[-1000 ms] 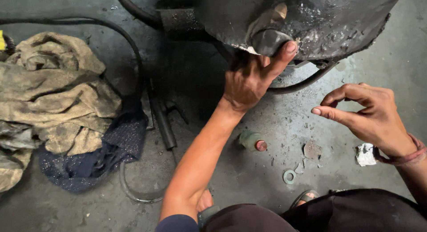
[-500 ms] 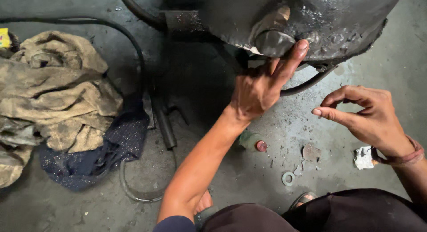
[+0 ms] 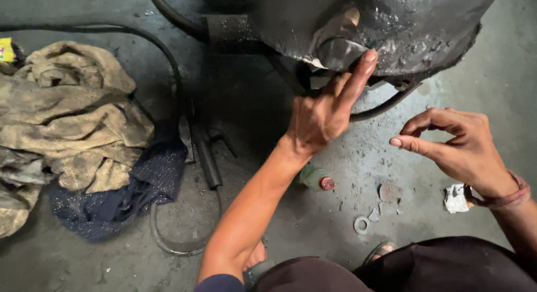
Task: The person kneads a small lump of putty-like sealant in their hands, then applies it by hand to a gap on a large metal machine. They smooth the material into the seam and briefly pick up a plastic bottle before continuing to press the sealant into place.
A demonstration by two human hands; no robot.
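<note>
A big, grimy black metal tank (image 3: 414, 23) fills the top of the view. On its lower edge sits a round grey fitting (image 3: 335, 51). My left hand (image 3: 324, 113) reaches up to it, fingers spread, with the fingertips touching the fitting's right side; it holds nothing. My right hand (image 3: 458, 149) hovers to the right above the floor, thumb and forefinger curled toward each other, nothing visible between them. A black hose (image 3: 386, 104) loops under the tank between the two hands.
Dirty crumpled rags (image 3: 67, 124) and a dark blue cloth (image 3: 123, 197) lie at left. A black bar tool (image 3: 204, 152), a small bottle with a red cap (image 3: 319, 179), a metal washer (image 3: 361, 224) and a white paper scrap (image 3: 456, 198) rest on the concrete floor.
My left hand has let go of the fitting and opened, sliding right so only the fingertips touch it. My right hand has barely moved.
</note>
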